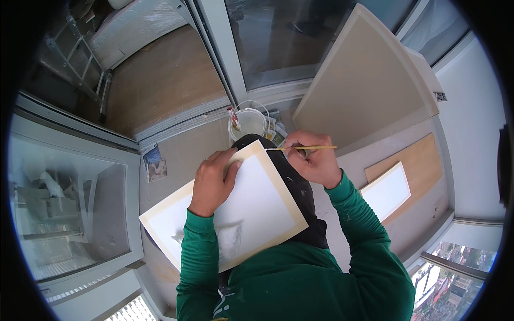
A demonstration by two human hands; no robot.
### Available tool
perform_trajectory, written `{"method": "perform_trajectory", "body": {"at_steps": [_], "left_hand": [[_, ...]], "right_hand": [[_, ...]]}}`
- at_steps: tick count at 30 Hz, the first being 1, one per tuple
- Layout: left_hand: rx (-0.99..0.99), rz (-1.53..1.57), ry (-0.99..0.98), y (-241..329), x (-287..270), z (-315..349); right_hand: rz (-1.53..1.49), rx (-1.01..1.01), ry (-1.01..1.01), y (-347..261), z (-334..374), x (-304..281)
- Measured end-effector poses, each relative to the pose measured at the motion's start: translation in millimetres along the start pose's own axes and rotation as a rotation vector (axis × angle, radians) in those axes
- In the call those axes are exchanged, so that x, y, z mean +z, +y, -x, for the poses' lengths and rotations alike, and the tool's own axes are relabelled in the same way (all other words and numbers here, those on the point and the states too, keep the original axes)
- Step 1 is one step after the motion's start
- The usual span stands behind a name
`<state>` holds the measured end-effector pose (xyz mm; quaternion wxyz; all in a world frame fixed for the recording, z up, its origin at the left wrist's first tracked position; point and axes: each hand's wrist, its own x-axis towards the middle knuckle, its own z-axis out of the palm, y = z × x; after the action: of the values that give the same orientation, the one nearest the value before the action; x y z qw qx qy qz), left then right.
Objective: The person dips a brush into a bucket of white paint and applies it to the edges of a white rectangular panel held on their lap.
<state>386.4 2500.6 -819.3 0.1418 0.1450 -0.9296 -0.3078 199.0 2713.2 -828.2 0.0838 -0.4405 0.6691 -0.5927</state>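
Presently, one white panel [262,187], rectangular with a cream border, is resting aslant across the person's lap, face up. One left hand [213,184] is lying palm down over the far-left border, its fingers loosely bent toward the edge and its thumb standing apart on the white face; whether any fingertip is curling underneath, one cannot tell. One right hand [312,160] is pinching one slim paintbrush [322,147] between thumb and fingers, the rest folding in, with the bristle end pointing at the right edge near the far corner; touching or just beside it, one cannot tell.

Handling: the panel is seeming light and stiff, probably flat enough to be sliding on clothing if unsupported, its face likely marking easily. Best hold: the border or opposite edges. The brush is looking light and rigid, suited to a grip near the bristles.

Also lying on the panel's near-left part: crumpled clear plastic [230,241], partly under the left sleeve, presumably soft and slippery.

Surroundings: a white bucket [262,120] is standing beyond the knees; a smaller white panel [386,190] is lying on a brown board [428,160] at right; a large beige panel [369,85] is leaning against the glazing.
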Motion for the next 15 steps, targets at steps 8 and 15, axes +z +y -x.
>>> {"method": "perform_trajectory", "body": {"at_steps": [8, 15], "left_hand": [[-0.087, 0.060, 0.002, 6.6, -0.8, -0.7], [-0.146, 0.070, 0.031, -5.6, 7.0, 0.0]], "right_hand": [[-0.220, 0.067, 0.025, 17.0, 5.8, -13.7], [-0.736, 0.253, 0.136, 42.3, 17.0, -1.5]]}}
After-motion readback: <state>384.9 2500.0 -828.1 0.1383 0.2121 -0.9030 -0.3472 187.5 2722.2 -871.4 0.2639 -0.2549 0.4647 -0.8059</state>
